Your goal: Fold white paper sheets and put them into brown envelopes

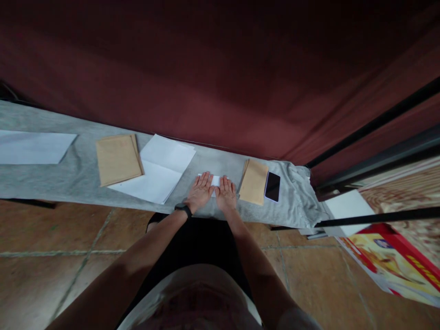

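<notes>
My left hand and my right hand lie flat side by side, fingers stretched out, pressing on a small folded white paper on the grey cloth that covers the table. A black watch is on my left wrist. Most of the paper is hidden under my hands. To the left lies a stack of white sheets, and beyond it a brown envelope pile. Just right of my right hand rests another pile of brown envelopes.
A dark phone lies beside the right envelopes. More white paper sits at the far left of the cloth. A dark red curtain hangs behind the table. A colourful red box and a white sheet are at the right, over the tiled floor.
</notes>
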Action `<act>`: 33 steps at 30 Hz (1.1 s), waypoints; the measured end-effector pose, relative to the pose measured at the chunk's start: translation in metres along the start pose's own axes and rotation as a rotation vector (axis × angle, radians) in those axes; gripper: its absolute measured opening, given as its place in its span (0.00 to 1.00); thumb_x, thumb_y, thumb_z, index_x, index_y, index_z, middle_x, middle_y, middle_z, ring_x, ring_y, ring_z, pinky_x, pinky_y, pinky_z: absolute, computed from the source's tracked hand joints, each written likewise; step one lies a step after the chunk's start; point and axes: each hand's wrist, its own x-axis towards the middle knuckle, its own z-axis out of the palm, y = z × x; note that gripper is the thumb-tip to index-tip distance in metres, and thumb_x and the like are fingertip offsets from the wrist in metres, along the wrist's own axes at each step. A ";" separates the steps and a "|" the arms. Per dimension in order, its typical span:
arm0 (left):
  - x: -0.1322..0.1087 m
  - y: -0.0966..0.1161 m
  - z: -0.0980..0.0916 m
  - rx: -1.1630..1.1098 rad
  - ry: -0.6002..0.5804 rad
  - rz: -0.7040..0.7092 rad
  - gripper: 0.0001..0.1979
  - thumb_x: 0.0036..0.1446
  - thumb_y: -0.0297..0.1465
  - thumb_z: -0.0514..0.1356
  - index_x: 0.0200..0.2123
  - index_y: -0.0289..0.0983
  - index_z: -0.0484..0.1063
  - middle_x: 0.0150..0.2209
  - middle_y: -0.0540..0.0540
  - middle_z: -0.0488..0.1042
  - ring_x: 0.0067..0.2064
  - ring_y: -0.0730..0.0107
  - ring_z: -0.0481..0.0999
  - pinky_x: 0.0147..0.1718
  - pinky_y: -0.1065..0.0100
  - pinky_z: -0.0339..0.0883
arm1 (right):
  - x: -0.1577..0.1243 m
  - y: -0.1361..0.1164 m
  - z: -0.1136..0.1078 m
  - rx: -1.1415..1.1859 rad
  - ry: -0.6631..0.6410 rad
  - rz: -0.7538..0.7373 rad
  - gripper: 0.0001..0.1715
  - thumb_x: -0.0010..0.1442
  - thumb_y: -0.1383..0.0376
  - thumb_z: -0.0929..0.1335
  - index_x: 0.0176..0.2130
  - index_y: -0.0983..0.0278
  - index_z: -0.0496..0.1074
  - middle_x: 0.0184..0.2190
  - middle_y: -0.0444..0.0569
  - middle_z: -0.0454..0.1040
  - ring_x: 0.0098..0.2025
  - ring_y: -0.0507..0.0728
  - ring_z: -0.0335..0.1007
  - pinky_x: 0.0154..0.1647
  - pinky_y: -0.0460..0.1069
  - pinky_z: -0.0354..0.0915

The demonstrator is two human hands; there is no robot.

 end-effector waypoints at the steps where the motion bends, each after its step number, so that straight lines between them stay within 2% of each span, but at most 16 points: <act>1: 0.000 -0.003 0.001 0.004 0.001 -0.011 0.31 0.71 0.38 0.40 0.71 0.28 0.53 0.74 0.35 0.50 0.75 0.55 0.47 0.72 0.52 0.41 | 0.000 0.000 0.000 -0.001 0.007 0.004 0.33 0.75 0.58 0.55 0.72 0.69 0.52 0.73 0.56 0.50 0.74 0.62 0.47 0.74 0.61 0.43; 9: -0.011 -0.021 -0.005 0.028 -0.005 -0.104 0.34 0.71 0.41 0.39 0.72 0.26 0.50 0.73 0.35 0.51 0.75 0.56 0.47 0.72 0.54 0.43 | -0.003 -0.003 -0.003 -0.016 0.011 0.026 0.34 0.75 0.57 0.56 0.72 0.70 0.51 0.73 0.59 0.51 0.74 0.63 0.46 0.74 0.61 0.45; 19: -0.019 -0.023 -0.012 0.055 -0.025 -0.133 0.33 0.71 0.40 0.40 0.72 0.26 0.50 0.73 0.36 0.52 0.75 0.56 0.47 0.72 0.53 0.42 | -0.003 -0.006 -0.004 0.020 0.047 0.036 0.32 0.75 0.58 0.57 0.71 0.70 0.54 0.73 0.60 0.51 0.74 0.64 0.47 0.74 0.63 0.43; 25: -0.020 -0.024 -0.012 0.059 0.013 -0.115 0.33 0.71 0.40 0.39 0.72 0.27 0.51 0.73 0.36 0.53 0.74 0.56 0.48 0.71 0.54 0.43 | -0.033 -0.025 0.002 0.066 0.048 -0.157 0.31 0.75 0.56 0.58 0.71 0.66 0.57 0.73 0.55 0.52 0.74 0.60 0.48 0.75 0.60 0.44; 28: -0.021 -0.024 -0.011 0.058 0.028 -0.102 0.33 0.71 0.40 0.39 0.72 0.27 0.52 0.72 0.35 0.55 0.74 0.57 0.49 0.71 0.53 0.44 | -0.047 -0.026 0.004 0.052 0.059 -0.129 0.32 0.75 0.55 0.58 0.70 0.69 0.58 0.72 0.58 0.53 0.74 0.61 0.50 0.74 0.60 0.45; 33: -0.023 -0.024 -0.011 0.051 0.027 -0.128 0.33 0.70 0.40 0.40 0.71 0.26 0.52 0.72 0.34 0.54 0.74 0.55 0.50 0.71 0.51 0.46 | -0.058 -0.004 -0.002 0.013 0.114 -0.062 0.34 0.74 0.55 0.60 0.71 0.71 0.56 0.71 0.61 0.56 0.72 0.63 0.54 0.72 0.61 0.50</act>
